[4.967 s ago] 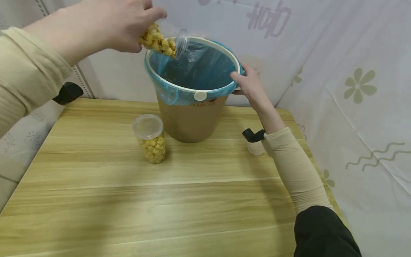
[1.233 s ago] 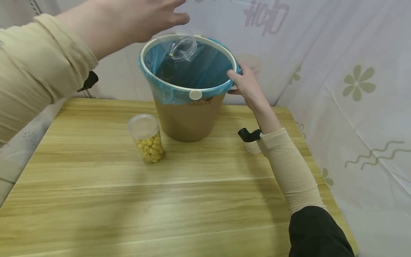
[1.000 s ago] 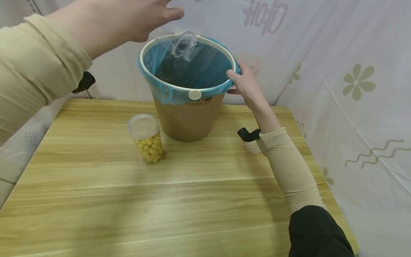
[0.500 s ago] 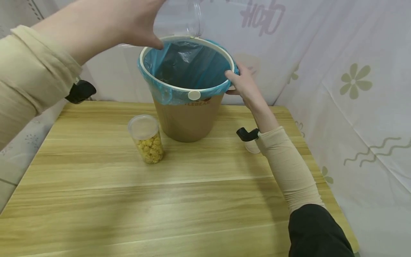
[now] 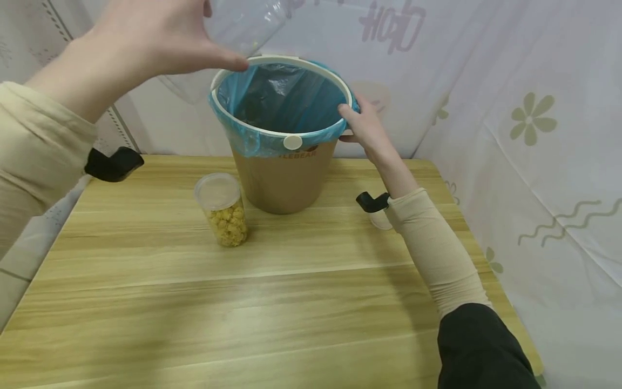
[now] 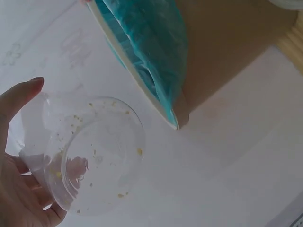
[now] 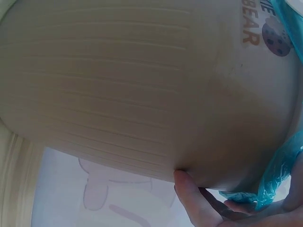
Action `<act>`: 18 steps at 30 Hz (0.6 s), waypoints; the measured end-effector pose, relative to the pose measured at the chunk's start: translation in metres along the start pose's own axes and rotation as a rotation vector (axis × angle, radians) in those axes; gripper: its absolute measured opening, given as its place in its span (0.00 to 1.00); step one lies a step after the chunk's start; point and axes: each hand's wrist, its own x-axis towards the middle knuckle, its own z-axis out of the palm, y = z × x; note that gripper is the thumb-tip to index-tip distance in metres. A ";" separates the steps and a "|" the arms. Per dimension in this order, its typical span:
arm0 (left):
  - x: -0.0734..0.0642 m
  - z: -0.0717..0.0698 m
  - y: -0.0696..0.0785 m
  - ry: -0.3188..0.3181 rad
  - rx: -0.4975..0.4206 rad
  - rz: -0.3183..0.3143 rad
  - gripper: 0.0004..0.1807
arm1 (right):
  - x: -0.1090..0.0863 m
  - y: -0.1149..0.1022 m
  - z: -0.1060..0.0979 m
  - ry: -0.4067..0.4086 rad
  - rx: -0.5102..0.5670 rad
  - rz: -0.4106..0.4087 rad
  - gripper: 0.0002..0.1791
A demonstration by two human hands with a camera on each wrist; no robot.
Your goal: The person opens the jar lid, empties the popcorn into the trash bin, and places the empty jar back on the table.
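Observation:
My left hand (image 5: pixel 150 40) holds a clear plastic jar (image 5: pixel 245 24) above the left rim of a brown trash bin (image 5: pixel 286 183). Only a few yellow crumbs cling inside this jar (image 6: pixel 102 151) in the left wrist view, and the fingers curl around its side. A blue liner bag (image 5: pixel 311 102) is folded over the bin's rim. At the right of that rim, my right hand (image 5: pixel 366 127) grips the edge, thumb on top and fingers underneath. A second jar (image 5: pixel 228 221), lidded and partly filled with yellow popcorn, stands on the table in front of the bin.
A clear round lid (image 5: pixel 381 220) lies on the wooden table (image 5: pixel 272 313) near the right forearm, partly hidden by a black wrist mount (image 5: pixel 373 202). Patterned white cloth (image 5: pixel 549 178) hangs behind and to the right of the table.
Five seconds ago popcorn filled the tilted jar; now only crumbs remain in it. The left hand has raised the jar and drawn it back left. The right hand keeps its grip on the rim.

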 end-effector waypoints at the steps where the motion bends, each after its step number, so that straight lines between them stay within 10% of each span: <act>1: -0.002 0.001 0.000 0.007 -0.017 -0.010 0.60 | 0.001 0.000 0.000 0.005 0.000 0.000 0.33; 18: -0.023 0.027 0.045 0.106 -0.385 -0.076 0.51 | 0.002 0.010 -0.015 0.053 -0.031 -0.012 0.34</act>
